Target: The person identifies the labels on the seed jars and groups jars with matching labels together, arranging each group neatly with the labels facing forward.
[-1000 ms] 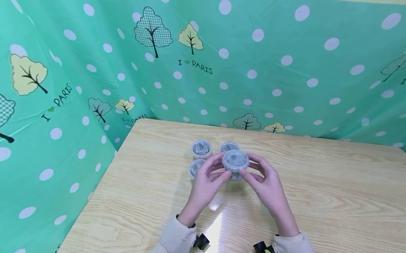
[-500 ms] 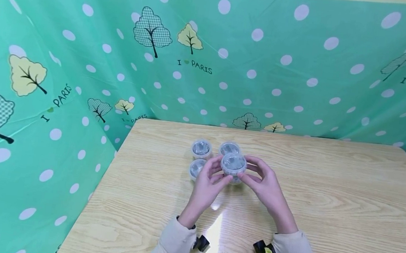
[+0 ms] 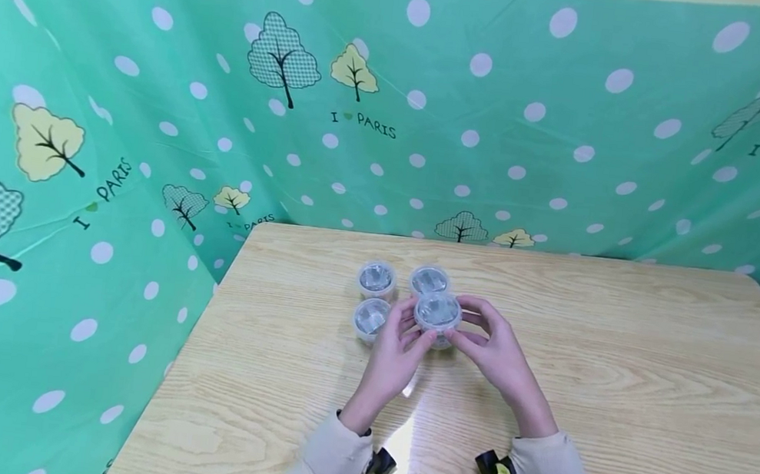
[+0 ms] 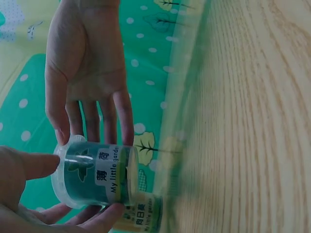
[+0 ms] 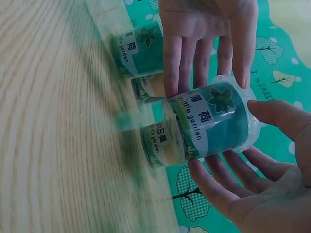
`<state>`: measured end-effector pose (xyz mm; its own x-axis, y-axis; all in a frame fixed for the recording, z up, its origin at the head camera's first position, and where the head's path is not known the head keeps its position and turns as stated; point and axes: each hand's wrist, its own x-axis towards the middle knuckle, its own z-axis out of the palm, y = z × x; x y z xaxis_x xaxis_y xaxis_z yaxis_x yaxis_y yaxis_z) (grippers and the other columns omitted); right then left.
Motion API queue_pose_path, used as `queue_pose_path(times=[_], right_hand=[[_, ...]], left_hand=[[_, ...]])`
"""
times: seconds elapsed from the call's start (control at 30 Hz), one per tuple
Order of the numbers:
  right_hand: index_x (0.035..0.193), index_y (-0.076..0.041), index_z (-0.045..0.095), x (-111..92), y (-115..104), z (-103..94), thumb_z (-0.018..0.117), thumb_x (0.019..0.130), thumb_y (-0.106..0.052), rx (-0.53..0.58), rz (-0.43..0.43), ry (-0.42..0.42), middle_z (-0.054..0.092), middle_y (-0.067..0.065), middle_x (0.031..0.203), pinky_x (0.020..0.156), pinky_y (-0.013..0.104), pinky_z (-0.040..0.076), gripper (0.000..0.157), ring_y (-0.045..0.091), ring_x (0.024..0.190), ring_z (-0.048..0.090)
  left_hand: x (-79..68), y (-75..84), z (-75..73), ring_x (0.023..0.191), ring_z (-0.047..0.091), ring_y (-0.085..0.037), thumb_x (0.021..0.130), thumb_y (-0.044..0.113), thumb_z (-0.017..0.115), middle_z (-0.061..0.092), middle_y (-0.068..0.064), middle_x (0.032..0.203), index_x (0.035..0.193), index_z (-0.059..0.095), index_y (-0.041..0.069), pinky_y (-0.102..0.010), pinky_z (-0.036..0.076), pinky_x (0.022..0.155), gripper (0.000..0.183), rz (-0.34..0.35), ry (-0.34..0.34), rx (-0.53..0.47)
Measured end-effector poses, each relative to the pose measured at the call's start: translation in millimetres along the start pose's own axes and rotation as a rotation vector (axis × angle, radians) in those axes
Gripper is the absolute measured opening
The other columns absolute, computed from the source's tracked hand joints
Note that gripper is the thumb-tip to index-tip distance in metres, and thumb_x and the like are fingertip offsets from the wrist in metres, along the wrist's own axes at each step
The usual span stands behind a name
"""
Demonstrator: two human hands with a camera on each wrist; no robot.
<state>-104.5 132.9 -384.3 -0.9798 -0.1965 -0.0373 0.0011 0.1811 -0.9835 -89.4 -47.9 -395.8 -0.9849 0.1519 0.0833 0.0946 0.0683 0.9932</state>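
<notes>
Both hands hold one clear plastic cup point(image 3: 438, 310) with a translucent lid. Its teal label shows a leaf and "My little garden" in the right wrist view. My left hand point(image 3: 397, 351) grips it from the left, thumb near the lid rim and fingertips on the side. On the other side, my right hand point(image 3: 498, 351) does the same. The cup tilts in the right wrist view and overlaps an orange-labelled cup point(image 5: 160, 143) behind it. Close by stand the back right cup point(image 3: 429, 281), the back left cup point(image 3: 376, 277) and the front left cup point(image 3: 370, 319).
A light wood-grain table point(image 3: 618, 355) lies under the hands, with a bright glare streak near its front. A green polka-dot cloth point(image 3: 503, 126) hangs behind the table and along its left side. Small black cameras sit at both wrists.
The held cup has come down and slightly toward the person, uncovering more of the back right cup. My left hand has shifted a little to the right, showing more of the front left cup.
</notes>
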Motion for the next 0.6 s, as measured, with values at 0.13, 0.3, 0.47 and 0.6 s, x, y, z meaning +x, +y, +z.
queue_pose_path(times=[0.13, 0.3, 0.47, 0.6], right_hand=[[0.142, 0.0, 0.043, 0, 2, 0.7, 0.071, 0.09, -0.007, 0.001, 0.009, -0.009, 0.044, 0.019, 0.147, 0.104, 0.037, 0.051, 0.059, 0.038, 0.134, 0.046], [0.143, 0.001, 0.042, -1, 2, 1.8, 0.069, 0.091, -0.005, -0.019, 0.031, -0.026, 0.043, 0.021, 0.148, 0.104, 0.04, 0.051, 0.059, 0.041, 0.135, 0.045], [0.143, 0.003, 0.041, -1, 2, 2.8, 0.067, 0.092, -0.003, -0.045, 0.042, -0.044, 0.042, 0.024, 0.148, 0.106, 0.043, 0.049, 0.057, 0.042, 0.135, 0.045], [0.142, 0.005, 0.04, -1, 2, 2.2, 0.067, 0.092, -0.002, -0.05, 0.039, -0.048, 0.042, 0.026, 0.147, 0.107, 0.045, 0.047, 0.057, 0.043, 0.135, 0.045]], left_hand=[[-1.1, -3.6, 1.5, 0.136, 0.046, -0.035, 0.099, 0.012, 0.06, 0.046, -0.021, 0.146, 0.145, 0.036, 0.001, -0.044, 0.042, 0.113, 0.053, -0.003, 0.01, 0.021], [-1.1, -6.9, 4.4, 0.137, 0.045, -0.036, 0.099, 0.01, 0.058, 0.044, -0.022, 0.147, 0.146, 0.035, -0.001, -0.043, 0.04, 0.114, 0.053, -0.021, 0.028, 0.029], [-1.2, -7.4, 8.3, 0.139, 0.042, -0.037, 0.098, 0.007, 0.058, 0.042, -0.025, 0.148, 0.145, 0.033, -0.004, -0.045, 0.036, 0.117, 0.054, -0.04, 0.047, 0.018], [-0.4, -8.0, 11.9, 0.139, 0.041, -0.037, 0.098, 0.006, 0.057, 0.041, -0.026, 0.148, 0.144, 0.032, -0.006, -0.045, 0.036, 0.117, 0.053, -0.049, 0.054, 0.025]])
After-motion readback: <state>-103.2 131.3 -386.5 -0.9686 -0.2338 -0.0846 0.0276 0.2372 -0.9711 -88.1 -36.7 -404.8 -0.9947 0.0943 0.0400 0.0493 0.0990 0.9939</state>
